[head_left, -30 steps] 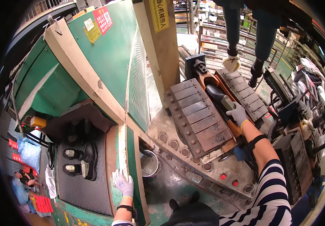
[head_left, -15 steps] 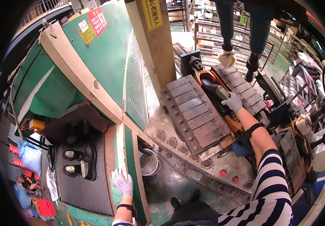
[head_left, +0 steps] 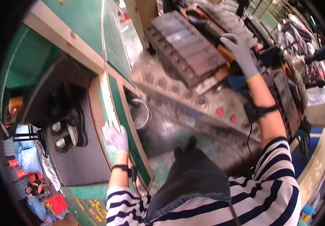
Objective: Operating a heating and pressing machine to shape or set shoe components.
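Observation:
My left hand (head_left: 116, 136) in a pale glove rests with fingers spread on the worn edge of the green machine (head_left: 107, 103). Within that machine's opening, black shoe parts with pale patches (head_left: 74, 133) lie on a dark textured plate (head_left: 87, 165). My right hand (head_left: 239, 52), also gloved, reaches out over the press at upper right. Its fingers look extended, beside the near end of a dark shoe (head_left: 204, 24) in an orange-edged holder (head_left: 226, 54). Blur hides whether they touch the shoe. Left of the holder sits a slatted metal block (head_left: 188, 41).
Round sockets and two red buttons (head_left: 219, 112) line the press table (head_left: 162, 71). A metal bucket (head_left: 139, 113) stands between the machines. More machine arms (head_left: 320, 54) are at the right. Another person (head_left: 36, 187) is at far left, by red boxes (head_left: 57, 205).
The view has tilted and shifted, so the machines appear higher. My right hand has drawn back slightly from the shoe it was on. My left hand stays on the green machine's edge.

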Tool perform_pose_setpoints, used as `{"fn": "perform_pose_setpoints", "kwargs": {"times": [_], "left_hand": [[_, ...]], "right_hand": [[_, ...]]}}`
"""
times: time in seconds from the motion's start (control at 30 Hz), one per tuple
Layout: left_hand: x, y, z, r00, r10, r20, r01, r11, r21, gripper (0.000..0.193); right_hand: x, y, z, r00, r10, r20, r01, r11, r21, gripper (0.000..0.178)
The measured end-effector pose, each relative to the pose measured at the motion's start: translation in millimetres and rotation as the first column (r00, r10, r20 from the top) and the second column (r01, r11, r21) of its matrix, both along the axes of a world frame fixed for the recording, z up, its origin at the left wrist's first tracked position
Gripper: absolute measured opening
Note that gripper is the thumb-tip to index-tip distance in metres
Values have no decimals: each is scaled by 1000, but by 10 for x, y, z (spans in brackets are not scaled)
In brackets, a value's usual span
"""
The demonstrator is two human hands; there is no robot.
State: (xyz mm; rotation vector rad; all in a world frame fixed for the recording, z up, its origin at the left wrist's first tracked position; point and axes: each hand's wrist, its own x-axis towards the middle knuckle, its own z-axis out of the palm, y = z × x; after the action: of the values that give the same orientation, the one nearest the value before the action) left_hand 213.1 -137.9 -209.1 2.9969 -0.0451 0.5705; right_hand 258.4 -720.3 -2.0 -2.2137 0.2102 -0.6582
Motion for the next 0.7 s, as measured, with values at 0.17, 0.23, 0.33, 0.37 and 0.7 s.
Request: {"fn": "perform_pose_setpoints", "kwargs": {"times": [0.17,0.23,0.33,0.37,0.7], "left_hand": [[41,-46,32,999,-46,15,46,999,-12,68],[19,-48,41,999,-2,-52,-1,998,-64,70],[1,-73,40,997,7,-73,-12,998,-63,71],[-4,-66,41,997,14,-72,-18,998,-63,71],[-31,65,124,994,-110,20,110,994,8,68]], "right_hand": [[-1974,1009,-755,952,-10,-305,103,951,291,34],[-2759,1173,-1346,788,66,-613,85,973,214,34],[-4065,1255,-2329,637,-171,-752,-74,957,-281,29],[-4409,1327,-2536,548,-228,-805,69,971,-228,35],[-5854,1826,-2568,203,-94,-975,646,761,61,65]]}}
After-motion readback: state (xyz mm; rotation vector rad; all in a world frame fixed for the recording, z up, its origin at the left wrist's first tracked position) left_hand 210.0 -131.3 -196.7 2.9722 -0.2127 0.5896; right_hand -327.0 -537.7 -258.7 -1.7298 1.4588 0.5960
